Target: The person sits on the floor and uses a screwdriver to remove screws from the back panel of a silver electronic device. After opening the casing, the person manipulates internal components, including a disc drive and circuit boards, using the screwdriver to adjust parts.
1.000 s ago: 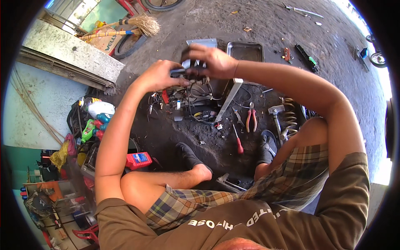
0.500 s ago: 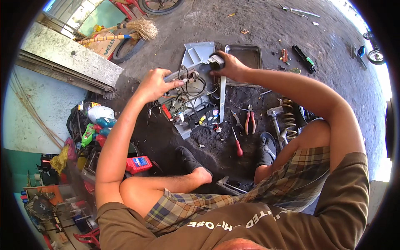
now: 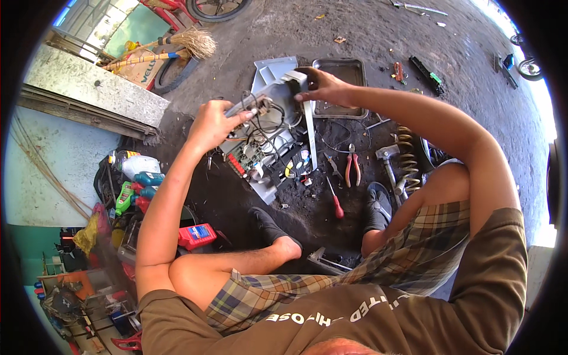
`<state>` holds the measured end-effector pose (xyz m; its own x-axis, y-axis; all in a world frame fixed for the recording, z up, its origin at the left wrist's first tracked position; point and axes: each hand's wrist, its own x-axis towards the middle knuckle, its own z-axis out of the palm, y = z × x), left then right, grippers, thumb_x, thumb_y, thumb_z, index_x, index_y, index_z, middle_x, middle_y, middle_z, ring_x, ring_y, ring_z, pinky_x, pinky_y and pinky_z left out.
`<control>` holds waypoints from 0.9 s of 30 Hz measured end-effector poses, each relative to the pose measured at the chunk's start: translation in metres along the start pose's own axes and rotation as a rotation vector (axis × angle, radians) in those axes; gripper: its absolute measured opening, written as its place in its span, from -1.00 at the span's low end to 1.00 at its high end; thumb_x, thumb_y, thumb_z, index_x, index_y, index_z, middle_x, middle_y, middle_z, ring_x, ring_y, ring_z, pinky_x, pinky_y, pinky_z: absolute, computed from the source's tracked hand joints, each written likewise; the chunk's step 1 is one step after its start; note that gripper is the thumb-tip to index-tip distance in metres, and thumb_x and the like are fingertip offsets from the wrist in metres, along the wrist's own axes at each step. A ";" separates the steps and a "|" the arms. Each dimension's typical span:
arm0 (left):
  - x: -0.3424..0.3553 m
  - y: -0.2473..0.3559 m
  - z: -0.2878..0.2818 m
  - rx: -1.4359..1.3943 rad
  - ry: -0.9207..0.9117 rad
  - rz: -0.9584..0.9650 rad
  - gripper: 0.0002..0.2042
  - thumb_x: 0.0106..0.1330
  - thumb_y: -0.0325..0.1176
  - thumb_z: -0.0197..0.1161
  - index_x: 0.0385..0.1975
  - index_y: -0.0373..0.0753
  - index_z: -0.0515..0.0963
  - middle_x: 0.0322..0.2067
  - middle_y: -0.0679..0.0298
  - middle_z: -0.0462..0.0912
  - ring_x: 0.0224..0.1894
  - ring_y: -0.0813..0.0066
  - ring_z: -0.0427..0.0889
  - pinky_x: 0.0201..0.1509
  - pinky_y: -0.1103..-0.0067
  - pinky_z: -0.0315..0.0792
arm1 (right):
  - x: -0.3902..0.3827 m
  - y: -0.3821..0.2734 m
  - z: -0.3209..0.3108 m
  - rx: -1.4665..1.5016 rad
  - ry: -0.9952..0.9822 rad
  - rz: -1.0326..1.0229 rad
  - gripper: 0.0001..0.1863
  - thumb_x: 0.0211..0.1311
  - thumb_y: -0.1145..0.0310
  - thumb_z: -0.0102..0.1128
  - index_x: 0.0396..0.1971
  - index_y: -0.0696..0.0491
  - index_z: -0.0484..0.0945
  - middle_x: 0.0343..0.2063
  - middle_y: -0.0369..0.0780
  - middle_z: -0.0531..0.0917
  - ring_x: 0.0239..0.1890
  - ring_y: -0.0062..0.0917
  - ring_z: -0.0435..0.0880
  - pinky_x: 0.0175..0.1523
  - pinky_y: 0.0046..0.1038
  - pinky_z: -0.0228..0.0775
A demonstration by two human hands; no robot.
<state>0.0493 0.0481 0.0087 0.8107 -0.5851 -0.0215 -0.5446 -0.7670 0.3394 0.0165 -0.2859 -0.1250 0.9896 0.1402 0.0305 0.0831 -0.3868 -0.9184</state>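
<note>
In the head view, the person is sitting on the dark, oily concrete floor [image 3: 367,35] and holding a grey plastic housing with an exposed circuit board and tangled wires [image 3: 269,139] tilted up between the knees, its lower end resting on the ground. The left hand [image 3: 214,121] is curling in a closed grip around a small grey connector block with wires [image 3: 251,106] at the housing's upper left edge. The right hand [image 3: 322,89] is pressing on the housing's top right corner, fingers bent over the rim in a closed grip on it. Just behind the housing, a shallow dark metal tray [image 3: 340,71] is lying flat. To the right, red-handled pliers [image 3: 353,165], a red-handled screwdriver [image 3: 335,201] and a rusty coil spring [image 3: 405,154] are lying scattered near the black shoe [image 3: 377,207]. On the left, coloured plastic bottles [image 3: 139,183] and a red rectangular container [image 3: 196,235] are standing close together. A straw broom [image 3: 171,47] is lying beyond them.
</note>
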 end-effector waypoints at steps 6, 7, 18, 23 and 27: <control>-0.013 -0.043 -0.010 -0.630 -0.029 -0.290 -0.62 0.42 -0.13 0.57 -0.39 -0.40 0.75 -0.55 0.24 0.73 -0.57 0.58 0.68 -0.55 0.52 0.48 | -0.046 0.063 -0.010 -0.115 -0.239 0.195 0.36 0.06 -0.39 0.62 0.64 0.14 0.13 0.53 0.08 0.40 0.57 -0.11 0.39 0.67 -0.16 0.20; -0.006 -0.041 -0.004 -0.736 -0.048 -0.316 -0.62 0.41 -0.13 0.57 -0.38 -0.41 0.75 -0.54 0.24 0.74 -0.56 0.56 0.69 -0.54 0.51 0.51 | -0.064 0.090 -0.016 -0.165 -0.251 0.243 0.39 0.05 -0.44 0.60 0.64 0.15 0.11 0.54 0.10 0.38 0.59 -0.09 0.35 0.68 -0.15 0.18; -0.024 -0.043 -0.004 -1.090 -0.070 -0.499 -0.56 0.43 0.00 0.54 -0.16 -0.36 0.75 -0.28 0.17 0.84 -0.38 0.45 0.82 -0.35 0.48 0.66 | -0.071 0.071 -0.009 -0.007 -0.143 0.421 -0.09 0.38 -0.50 0.24 0.18 0.15 0.72 -0.18 -0.22 0.81 -0.13 -0.52 0.76 0.02 -0.28 0.64; -0.028 -0.039 -0.006 -1.102 -0.133 -0.441 -0.56 0.46 0.00 0.51 -0.13 -0.35 0.72 -0.31 0.22 0.80 -0.44 0.48 0.76 -0.37 0.49 0.64 | -0.066 0.075 -0.020 -0.213 -0.033 0.248 0.07 0.36 -0.63 0.07 0.00 0.29 0.74 -0.29 -0.03 0.79 -0.17 -0.33 0.78 -0.04 -0.16 0.61; -0.027 -0.035 -0.005 -1.099 -0.268 -0.392 -0.38 0.58 0.23 0.23 0.12 -0.33 0.63 -0.22 0.21 0.78 -0.34 0.46 0.76 -0.32 0.47 0.66 | -0.056 0.075 -0.033 -0.263 -0.064 0.250 0.07 0.35 -0.65 0.06 -0.20 0.31 0.76 -0.42 -0.05 0.74 -0.28 -0.35 0.76 -0.12 -0.14 0.59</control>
<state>0.0479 0.0919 0.0025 0.7386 -0.4981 -0.4542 0.3111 -0.3459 0.8852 -0.0291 -0.3531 -0.1822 0.9746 0.0652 -0.2142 -0.1248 -0.6361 -0.7614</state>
